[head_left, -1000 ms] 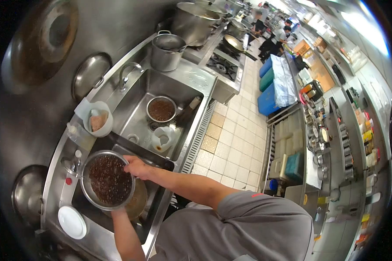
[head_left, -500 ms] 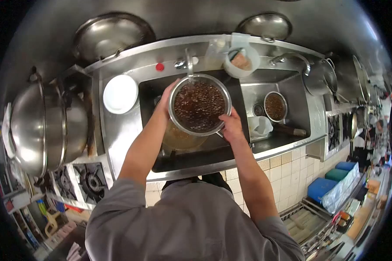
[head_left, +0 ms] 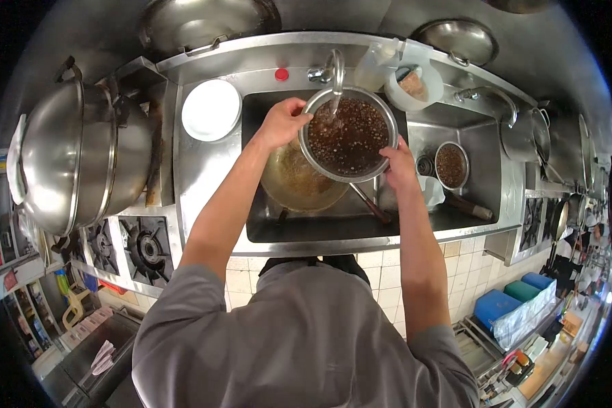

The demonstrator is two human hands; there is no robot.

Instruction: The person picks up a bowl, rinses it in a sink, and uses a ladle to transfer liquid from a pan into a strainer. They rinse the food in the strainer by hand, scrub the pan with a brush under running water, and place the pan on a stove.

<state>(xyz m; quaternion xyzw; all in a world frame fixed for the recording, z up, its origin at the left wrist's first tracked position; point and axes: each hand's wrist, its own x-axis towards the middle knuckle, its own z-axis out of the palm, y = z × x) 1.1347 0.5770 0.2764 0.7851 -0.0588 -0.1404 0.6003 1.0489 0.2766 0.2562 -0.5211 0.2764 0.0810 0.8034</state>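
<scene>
A round metal bowl [head_left: 392, 129] is held up over the left sink basin, filled with dark brown grains or beans in water. The faucet [head_left: 338, 68] runs a stream into its far left part. My left hand [head_left: 285, 124] grips the left rim, fingers closed on it. On the right rim, my right hand [head_left: 400, 163] is closed with the thumb on top. Beneath the bowl, a wide pan [head_left: 296, 180] with brownish water and a long handle [head_left: 370, 204] sits in the left basin [head_left: 319, 230].
White plates [head_left: 211, 110] lie on the left counter beside a red cap [head_left: 281, 74]. The right basin holds a smaller container of brown grains [head_left: 451, 166] and a white plastic piece [head_left: 431, 191]. A translucent tub [head_left: 425, 95] stands behind. Burners [head_left: 147, 249] and a large wok [head_left: 47, 163] are leftward.
The camera view has shifted, so the sink appears further right and higher. My left hand now shows more on the rim, and the bowl has moved slightly, uncovering more of the pan and its handle.
</scene>
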